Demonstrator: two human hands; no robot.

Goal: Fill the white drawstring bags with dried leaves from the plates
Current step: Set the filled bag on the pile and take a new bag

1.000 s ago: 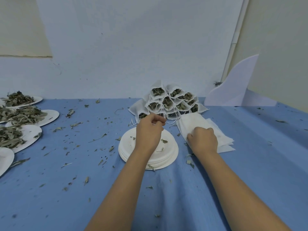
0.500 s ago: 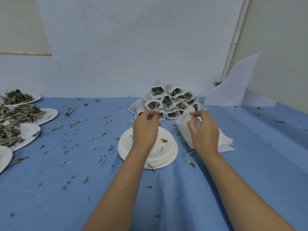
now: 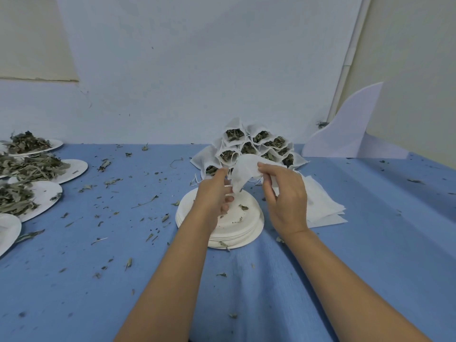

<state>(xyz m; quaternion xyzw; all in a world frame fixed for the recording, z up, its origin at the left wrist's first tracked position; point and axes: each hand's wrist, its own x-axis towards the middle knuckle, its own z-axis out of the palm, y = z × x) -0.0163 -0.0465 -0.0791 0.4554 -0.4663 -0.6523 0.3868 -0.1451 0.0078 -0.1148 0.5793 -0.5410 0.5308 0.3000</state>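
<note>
Item: empty bag (image 3: 246, 170), white, thin cloth, held in the air above the stack of empty plates (image 3: 246, 233), just in front of the filled bags (image 3: 233, 135).
Right hand (image 3: 283, 197): thumb and forefinger pinch the bag's upper edge; the other fingers curl loosely below.
Left hand (image 3: 213, 193): fingers curled towards the bag's lower corner and a loose thread there; whether they actually pinch it cannot be told.
Weight: judged next to nothing. The cloth droops and folds under its own hang.
Stiffness: soft and limp, so the mouth will likely not stay open unaided and one hand must keep it spread.
Grip surface: looks like matte weave, probably not slippery, so a light pinch should do.
Fragility: the bag itself seems forgiving. The drawstring threads are fine and could snag or pull the mouth closed if tugged.
Where to hold: best by the hem at the mouth, one pinch on each side, keeping clear of the strings.
Contents to load: dried leaves (image 3: 29, 166), heaped on leaf plates (image 3: 79, 169) at the far left of the surface (image 3: 370, 243), well apart from the bag. They look brittle, light and easily scattered, as the crumbs strewn over the blue cloth suggest. They are better taken in small loose pinches than squeezed.
Spare bags (image 3: 325, 206): flat pile just right of the plate stack, partly behind the right hand.
Filled bags, handling: piled mouths open and facing forward, leaves showing. A nudge would probably spill them.
Other: white card (image 3: 345, 134) leaning at the back right.
</note>
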